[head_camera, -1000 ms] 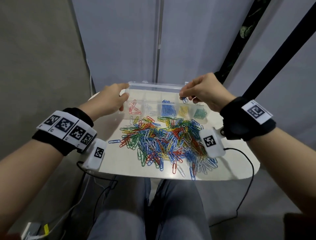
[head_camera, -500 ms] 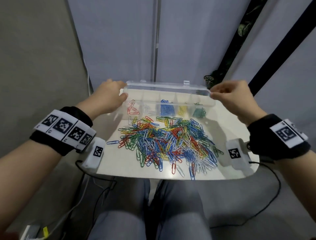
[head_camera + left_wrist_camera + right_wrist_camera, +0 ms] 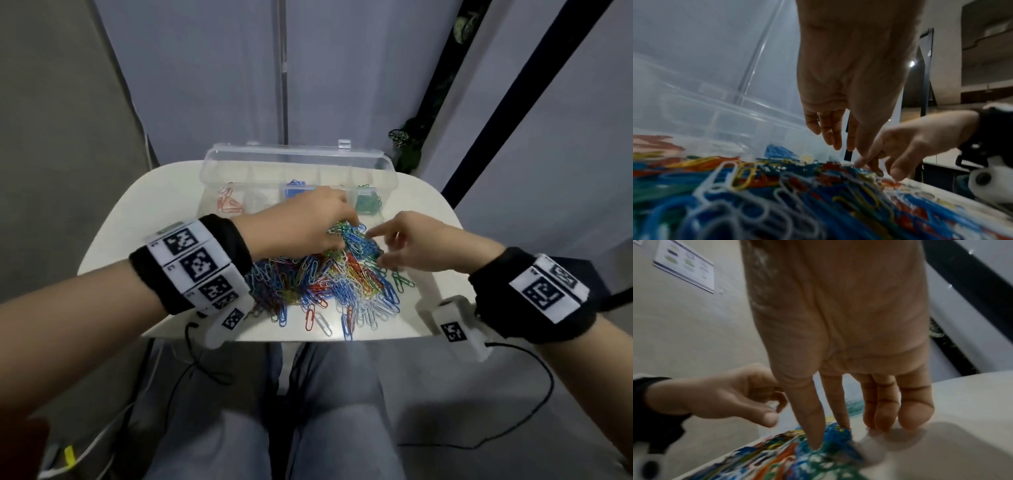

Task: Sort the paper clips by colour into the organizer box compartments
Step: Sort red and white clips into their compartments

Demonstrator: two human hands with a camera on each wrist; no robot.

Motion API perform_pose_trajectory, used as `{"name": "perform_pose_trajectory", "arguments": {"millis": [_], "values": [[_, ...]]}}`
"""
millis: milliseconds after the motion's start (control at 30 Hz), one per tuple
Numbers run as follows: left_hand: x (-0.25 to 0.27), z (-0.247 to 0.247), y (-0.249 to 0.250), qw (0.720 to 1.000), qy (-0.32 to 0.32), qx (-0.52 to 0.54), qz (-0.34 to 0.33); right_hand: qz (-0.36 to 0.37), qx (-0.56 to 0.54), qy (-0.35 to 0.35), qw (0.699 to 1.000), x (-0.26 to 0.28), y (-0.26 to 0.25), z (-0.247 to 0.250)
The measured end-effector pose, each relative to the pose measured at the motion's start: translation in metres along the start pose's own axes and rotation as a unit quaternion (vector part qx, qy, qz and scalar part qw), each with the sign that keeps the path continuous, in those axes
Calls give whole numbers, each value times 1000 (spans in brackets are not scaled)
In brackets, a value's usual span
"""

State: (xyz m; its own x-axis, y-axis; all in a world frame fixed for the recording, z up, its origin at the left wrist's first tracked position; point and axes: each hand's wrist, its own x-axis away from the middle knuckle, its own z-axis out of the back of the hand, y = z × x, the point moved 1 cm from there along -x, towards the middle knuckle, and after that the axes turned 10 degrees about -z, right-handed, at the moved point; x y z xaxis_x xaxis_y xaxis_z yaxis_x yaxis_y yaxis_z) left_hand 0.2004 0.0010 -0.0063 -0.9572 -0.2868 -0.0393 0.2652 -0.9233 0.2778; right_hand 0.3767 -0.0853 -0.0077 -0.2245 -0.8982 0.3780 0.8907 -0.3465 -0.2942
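Both hands were at the centre of the head view, over the far edge of the paper clip pile (image 3: 329, 284). The left hand (image 3: 308, 224) reached down with fingers extended; whether it pinched a clip cannot be told. The right hand (image 3: 421, 246) pressed straight fingertips (image 3: 816, 444) onto blue clips. The clear organizer box (image 3: 298, 161) stood open above the pile, on the white table (image 3: 144, 219).
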Motion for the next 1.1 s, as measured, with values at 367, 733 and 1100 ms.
{"name": "perform_pose_trajectory", "arguments": {"millis": [367,733,1100], "values": [[-25,-12,7,999,-46,-4,-14,-62,-1,11,998,14,17,15],[-36,-10,15,999,-44,11,-16,-13,-141,-38,989,19,-5,-3],[-13,9,-7,994,29,92,40,-63,-74,-22,995,23,6,-2]]}}
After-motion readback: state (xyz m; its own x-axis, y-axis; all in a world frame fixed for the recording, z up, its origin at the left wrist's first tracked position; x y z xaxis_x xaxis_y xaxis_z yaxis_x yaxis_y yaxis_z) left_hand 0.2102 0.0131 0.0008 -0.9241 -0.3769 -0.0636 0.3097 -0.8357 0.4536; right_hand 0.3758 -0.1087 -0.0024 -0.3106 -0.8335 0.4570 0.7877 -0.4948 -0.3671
